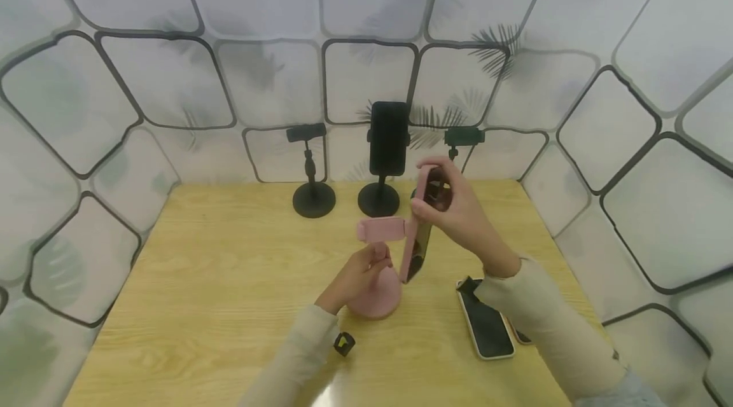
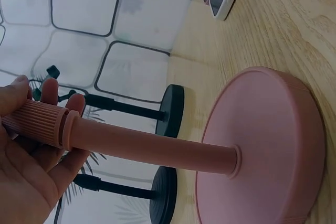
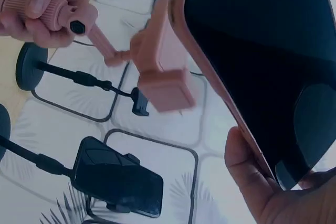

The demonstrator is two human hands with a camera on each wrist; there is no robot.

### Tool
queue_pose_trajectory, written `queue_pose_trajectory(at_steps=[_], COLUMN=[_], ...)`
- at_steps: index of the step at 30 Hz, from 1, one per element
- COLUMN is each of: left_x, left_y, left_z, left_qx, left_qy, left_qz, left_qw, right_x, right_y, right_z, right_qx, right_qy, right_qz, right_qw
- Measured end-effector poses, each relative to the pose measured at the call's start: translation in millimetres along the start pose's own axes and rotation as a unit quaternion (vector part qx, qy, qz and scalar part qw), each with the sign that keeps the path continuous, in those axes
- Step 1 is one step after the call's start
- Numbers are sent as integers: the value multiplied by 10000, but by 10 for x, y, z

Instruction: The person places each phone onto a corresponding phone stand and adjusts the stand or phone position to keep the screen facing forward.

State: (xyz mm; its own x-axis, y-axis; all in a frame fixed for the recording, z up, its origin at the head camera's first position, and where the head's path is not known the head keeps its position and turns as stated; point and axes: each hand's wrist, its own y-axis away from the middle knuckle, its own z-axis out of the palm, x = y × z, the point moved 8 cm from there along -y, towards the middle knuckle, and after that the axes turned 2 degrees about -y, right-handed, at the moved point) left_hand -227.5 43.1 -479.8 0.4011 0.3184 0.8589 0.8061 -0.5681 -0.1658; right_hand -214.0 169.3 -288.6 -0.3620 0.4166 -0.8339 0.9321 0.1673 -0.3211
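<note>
Looking down, we see a pale wooden table with grain showing across its top. White walls rise behind it and on both sides, printed with grey rounded cells and dark leaf sprays. Along the far edge stand a black stand on the left, a middle stand bearing a black phone, and a right stand partly hidden by our right hand. Near the right forearm lie a white-edged phone and, partly covered, another phone.

The pink stand is on the table in front of us, its long axis upright, its post rising from the round base. Its clamp lies lengthwise from left to right.

The pink phone is raised just right of the clamp; we cannot tell whether they touch. Its long axis runs steeply, upper end leaning right, with the screen turned rightward.

Our left hand curls its fingers round the post's ribbed collar. Our right hand, bent into a wide curve, grips the pink phone's upper part between thumb and fingers.
</note>
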Motion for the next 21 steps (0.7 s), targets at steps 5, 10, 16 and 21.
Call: queue_pose_trajectory(at_steps=[5,10,16,21], left_x=[15,18,-4,36], left_y=[-14,-22,-3,11], left_z=[29,14,50,20], left_qx=[-274,-326,-486,-451], left_qy=[206,280,314,342], left_qz=[-92,-93,-57,-3], left_qw=[9994,9990,9983,9984], right_x=[-1,16,38,79], right_y=[-148,-224,-194,-202], right_z=[231,369,459,533], right_qx=[-249,-422,-487,-575], right_qy=[753,1069,1476,1525], right_qz=[122,283,261,265], right_qw=[9968,9930,9875,9863])
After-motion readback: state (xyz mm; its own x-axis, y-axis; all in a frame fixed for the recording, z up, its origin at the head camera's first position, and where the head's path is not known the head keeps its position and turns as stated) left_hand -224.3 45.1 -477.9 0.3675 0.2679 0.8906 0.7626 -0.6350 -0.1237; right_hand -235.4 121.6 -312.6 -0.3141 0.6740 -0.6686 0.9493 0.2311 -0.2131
